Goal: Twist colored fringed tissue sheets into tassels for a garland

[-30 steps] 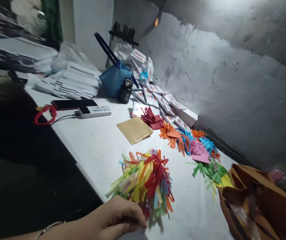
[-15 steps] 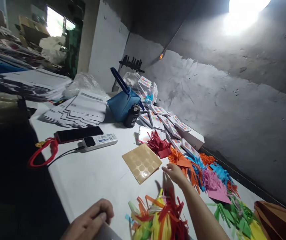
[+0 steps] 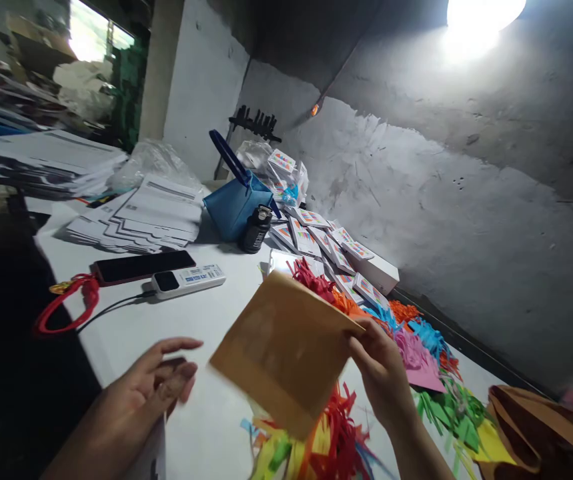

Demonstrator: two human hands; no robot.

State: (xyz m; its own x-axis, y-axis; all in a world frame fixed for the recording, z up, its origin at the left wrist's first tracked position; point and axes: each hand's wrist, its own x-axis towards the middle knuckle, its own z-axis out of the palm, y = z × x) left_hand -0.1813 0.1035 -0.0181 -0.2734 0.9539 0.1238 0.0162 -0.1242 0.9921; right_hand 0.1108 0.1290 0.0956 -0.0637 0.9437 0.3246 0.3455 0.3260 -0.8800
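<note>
My right hand [image 3: 383,373] pinches the right edge of a tan sticker sheet [image 3: 283,350] and holds it up above the white table [image 3: 131,327]. My left hand [image 3: 139,400] hovers just left of the sheet, fingers spread, holding nothing. Under the sheet lies a bundle of multicoloured fringed paper strips [image 3: 316,447]. Behind it a row of red, orange, blue, pink and green fringed paper pieces [image 3: 406,340] runs along the wall.
A phone [image 3: 141,265], a white power bank [image 3: 189,280] with a cable and a red cord [image 3: 63,307] lie at the left. A blue bag [image 3: 236,207], a black bottle [image 3: 255,230], small printed boxes [image 3: 336,247], paper stacks [image 3: 141,213] and a brown bag [image 3: 536,427] surround the work area.
My right hand has picked the tan sheet up off the table and raised it toward me. My left hand has opened and lifted beside it.
</note>
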